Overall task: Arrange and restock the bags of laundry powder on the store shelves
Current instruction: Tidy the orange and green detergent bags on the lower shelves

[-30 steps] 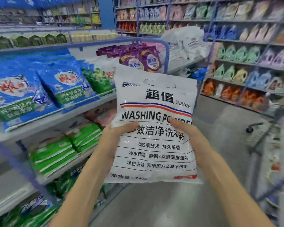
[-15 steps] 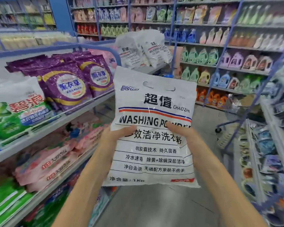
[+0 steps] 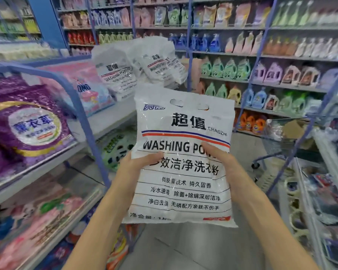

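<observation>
left hand [image 3: 132, 165] + right hand [image 3: 223, 162] grip 1 white bag [image 3: 183, 129] upright (thumbs on front) | shelf [image 3: 113, 116] holds matching bags [image 3: 118, 75]

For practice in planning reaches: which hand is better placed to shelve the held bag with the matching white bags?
Probably the left hand: it grips the left edge of the bag, nearest the matching white bags ahead-left; the right hand grips the far edge.
</observation>
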The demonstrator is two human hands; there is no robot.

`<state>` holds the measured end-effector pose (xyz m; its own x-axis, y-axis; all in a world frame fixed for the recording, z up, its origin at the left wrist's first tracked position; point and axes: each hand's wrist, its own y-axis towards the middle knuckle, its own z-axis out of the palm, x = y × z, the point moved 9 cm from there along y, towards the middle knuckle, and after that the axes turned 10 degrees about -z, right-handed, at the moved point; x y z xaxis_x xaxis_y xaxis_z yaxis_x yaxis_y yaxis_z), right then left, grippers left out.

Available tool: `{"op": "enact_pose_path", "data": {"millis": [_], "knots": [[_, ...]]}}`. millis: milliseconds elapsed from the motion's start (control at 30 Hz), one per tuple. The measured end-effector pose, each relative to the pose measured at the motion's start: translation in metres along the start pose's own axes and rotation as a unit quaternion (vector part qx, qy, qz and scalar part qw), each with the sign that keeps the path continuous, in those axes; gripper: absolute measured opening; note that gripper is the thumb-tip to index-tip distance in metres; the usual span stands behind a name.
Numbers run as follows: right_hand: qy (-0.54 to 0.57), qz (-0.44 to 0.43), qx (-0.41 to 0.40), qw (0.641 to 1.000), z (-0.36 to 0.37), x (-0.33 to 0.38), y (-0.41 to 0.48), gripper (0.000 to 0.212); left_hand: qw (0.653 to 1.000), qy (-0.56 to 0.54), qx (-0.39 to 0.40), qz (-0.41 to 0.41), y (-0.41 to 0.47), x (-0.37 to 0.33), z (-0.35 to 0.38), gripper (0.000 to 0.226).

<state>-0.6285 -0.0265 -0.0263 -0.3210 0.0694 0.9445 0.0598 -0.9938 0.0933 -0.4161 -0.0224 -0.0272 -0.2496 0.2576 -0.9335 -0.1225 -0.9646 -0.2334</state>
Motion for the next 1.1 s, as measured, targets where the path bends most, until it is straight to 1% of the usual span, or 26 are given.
{"op": "enact_pose_path", "data": {"millis": [33, 67, 100, 133, 167, 200, 233, 267, 333, 500, 533, 600, 633, 733, 833, 900, 1000, 1100], "knots": [[-0.027, 0.002, 0.008, 1.0, -0.011, 0.0, 0.023, 0.048, 1.0, 0.004, -0.014, 0.002, 0.019, -0.003, 0.008, 0.04], [-0.061, -0.003, 0.026, 0.998, -0.021, 0.003, 0.046, 0.062, 1.0, 0.001, -0.031, 0.006, 0.04, -0.007, 0.015, 0.038], [-0.089, -0.001, 0.043, 0.995, -0.033, 0.005, 0.068, 0.086, 0.999, -0.003, -0.046, 0.008, 0.06, -0.013, 0.022, 0.037], [-0.104, 0.005, 0.048, 0.993, -0.043, 0.006, 0.091, 0.101, 0.998, -0.005, -0.055, 0.01, 0.077, -0.018, 0.03, 0.037], [-0.078, 0.004, 0.051, 0.996, -0.05, 0.009, 0.113, 0.094, 0.998, -0.007, -0.058, 0.014, 0.093, -0.024, 0.038, 0.038], [-0.053, 0.01, 0.046, 0.998, -0.057, 0.008, 0.135, 0.073, 0.998, -0.009, -0.056, 0.017, 0.108, -0.029, 0.044, 0.039], [-0.027, 0.009, 0.052, 0.998, -0.065, 0.008, 0.152, 0.058, 0.998, -0.013, -0.055, 0.015, 0.123, -0.033, 0.05, 0.04], [-0.016, 0.011, 0.063, 0.998, -0.07, 0.007, 0.172, 0.053, 0.998, -0.021, -0.062, 0.009, 0.138, -0.034, 0.052, 0.041], [-0.025, 0.006, 0.071, 0.997, -0.078, 0.007, 0.211, 0.058, 0.996, -0.033, -0.083, 0.006, 0.167, -0.038, 0.051, 0.04], [-0.052, 0.029, 0.074, 0.995, -0.08, -0.005, 0.311, 0.071, 0.991, -0.038, -0.122, 0.034, 0.245, -0.059, 0.039, 0.039], [-0.047, 0.03, 0.083, 0.995, -0.079, -0.008, 0.331, 0.067, 0.991, -0.044, -0.121, 0.035, 0.263, -0.06, 0.035, 0.041], [-0.027, 0.031, 0.115, 0.992, -0.07, -0.014, 0.37, 0.049, 0.99, -0.06, -0.123, 0.036, 0.3, -0.062, 0.023, 0.045], [-0.024, 0.032, 0.123, 0.992, -0.066, -0.015, 0.39, 0.044, 0.989, -0.063, -0.129, 0.039, 0.318, -0.065, 0.017, 0.047], [-0.016, 0.037, 0.13, 0.991, -0.057, -0.024, 0.445, 0.038, 0.986, -0.058, -0.15, 0.042, 0.366, -0.077, 0.0, 0.052], [-0.007, 0.028, 0.147, 0.989, -0.04, -0.026, 0.5, 0.029, 0.978, -0.063, -0.19, 0.059, 0.403, -0.093, -0.02, 0.056], [-0.002, 0.021, 0.163, 0.986, -0.025, -0.029, 0.534, 0.026, 0.971, -0.07, -0.215, 0.074, 0.418, -0.106, -0.031, 0.053], [-0.002, 0.034, 0.207, 0.978, 0.01, -0.038, 0.588, 0.042, 0.956, -0.08, -0.265, 0.093, 0.437, -0.128, -0.054, 0.045], [-0.019, 0.034, 0.295, 0.955, 0.053, -0.044, 0.63, 0.058, 0.933, -0.095, -0.326, 0.12, 0.453, -0.15, -0.078, 0.042]]}}
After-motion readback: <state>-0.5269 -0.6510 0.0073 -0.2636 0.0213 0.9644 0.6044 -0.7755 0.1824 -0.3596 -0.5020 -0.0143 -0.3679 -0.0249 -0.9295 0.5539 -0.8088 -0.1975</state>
